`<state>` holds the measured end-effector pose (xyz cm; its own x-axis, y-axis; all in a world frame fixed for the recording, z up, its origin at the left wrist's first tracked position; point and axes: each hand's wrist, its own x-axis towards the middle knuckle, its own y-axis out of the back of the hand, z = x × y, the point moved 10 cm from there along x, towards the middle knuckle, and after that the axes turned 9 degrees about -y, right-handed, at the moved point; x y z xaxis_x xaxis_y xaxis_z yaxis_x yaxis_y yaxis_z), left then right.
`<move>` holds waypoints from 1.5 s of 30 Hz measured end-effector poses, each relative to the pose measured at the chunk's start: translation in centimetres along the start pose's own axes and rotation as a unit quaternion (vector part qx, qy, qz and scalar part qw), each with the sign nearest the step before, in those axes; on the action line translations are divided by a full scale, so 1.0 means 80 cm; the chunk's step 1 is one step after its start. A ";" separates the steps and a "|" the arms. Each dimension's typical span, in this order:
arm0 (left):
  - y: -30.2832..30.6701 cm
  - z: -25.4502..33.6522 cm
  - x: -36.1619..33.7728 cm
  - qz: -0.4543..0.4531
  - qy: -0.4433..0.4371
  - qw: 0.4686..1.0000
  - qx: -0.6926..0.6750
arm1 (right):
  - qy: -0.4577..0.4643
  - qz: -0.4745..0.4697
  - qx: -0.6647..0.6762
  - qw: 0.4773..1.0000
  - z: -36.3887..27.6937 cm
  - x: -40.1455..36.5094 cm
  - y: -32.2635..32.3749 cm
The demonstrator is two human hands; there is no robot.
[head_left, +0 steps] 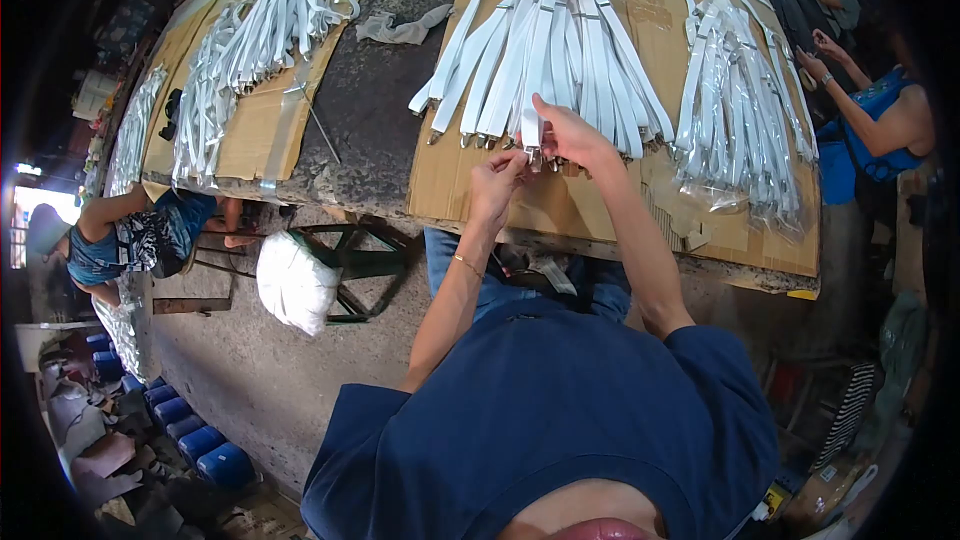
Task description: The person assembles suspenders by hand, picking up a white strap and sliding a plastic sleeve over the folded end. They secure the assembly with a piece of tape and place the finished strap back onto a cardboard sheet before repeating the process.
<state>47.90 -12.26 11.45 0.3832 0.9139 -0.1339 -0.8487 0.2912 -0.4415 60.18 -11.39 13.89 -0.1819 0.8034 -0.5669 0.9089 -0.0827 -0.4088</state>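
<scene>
A spread bundle of white suspenders [555, 30], with metal clips at the strap ends and metal sliders higher up, lies on cardboard in front of me. My right hand [578, 135] grips one white suspender strap [532, 127] near its lower end, thumb pointing up along it. At that strap's metal clip [533, 152], the fingers of my left hand [497, 183] are pinched together. The fingers partly cover the clip, so its exact state is hidden.
Plastic-wrapped suspenders [735, 110] lie to the right, and more bundles [285, 15] rest on cardboard at left. A crumpled plastic bag [402, 27] is between. People sit at both sides. A white sack [295, 282] stands by a green metal frame [365, 265] below the table edge.
</scene>
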 end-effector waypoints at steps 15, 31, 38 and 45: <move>-0.016 -0.002 0.021 0.008 0.034 0.996 -0.088 | 0.076 0.104 -0.013 0.992 -0.016 0.013 0.018; -0.039 0.014 0.024 -0.044 0.037 0.998 0.025 | 0.110 0.110 0.026 0.988 -0.071 0.033 0.051; -0.038 0.022 0.034 -0.033 0.029 0.997 -0.068 | 0.177 0.116 0.003 0.977 -0.078 0.017 0.023; -0.045 0.054 0.066 -0.032 -0.032 0.997 -0.059 | 0.100 0.022 0.128 0.986 -0.051 0.015 0.004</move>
<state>51.42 -7.27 16.18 0.4069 0.9123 -0.0467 -0.7732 0.3167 -0.5495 61.77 -8.02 15.99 -0.0426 0.8938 -0.4465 0.7847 -0.2466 -0.5687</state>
